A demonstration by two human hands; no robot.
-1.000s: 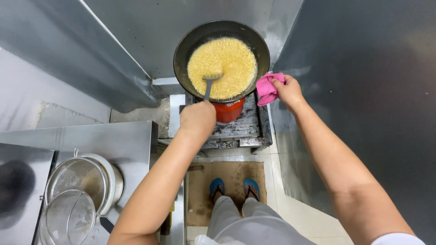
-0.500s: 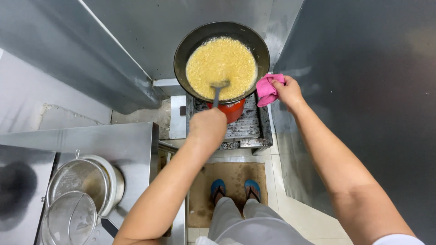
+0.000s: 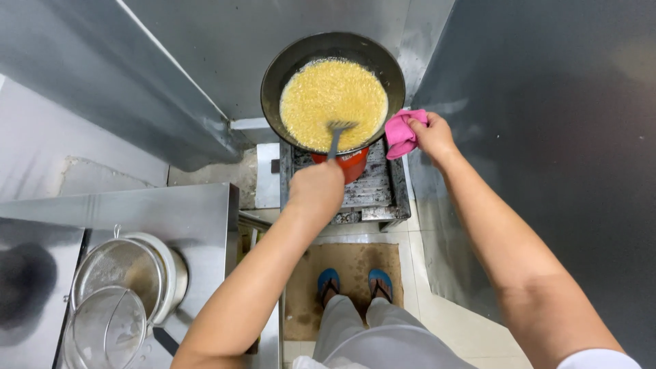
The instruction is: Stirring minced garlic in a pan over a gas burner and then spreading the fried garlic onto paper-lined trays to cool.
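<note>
A black wok [image 3: 287, 65] full of yellow bubbling food [image 3: 333, 101] sits on a red burner [image 3: 350, 164]. My left hand [image 3: 316, 193] grips the handle of a metal spatula [image 3: 337, 134] whose blade rests in the food near the wok's front rim. At the wok's right edge, my right hand [image 3: 432, 137] clutches a pink cloth [image 3: 401, 133] pressed against the rim.
The burner stands on a metal stove frame [image 3: 383, 188]. Steel walls rise on both sides. At lower left a steel counter [image 3: 137, 212] carries wire strainers [image 3: 113, 301] in a white bowl. My feet in blue sandals [image 3: 352, 283] stand on a brown mat.
My left hand drew back toward me, pulling the spatula from the middle of the food to the wok's near rim. The right hand with the cloth stayed put.
</note>
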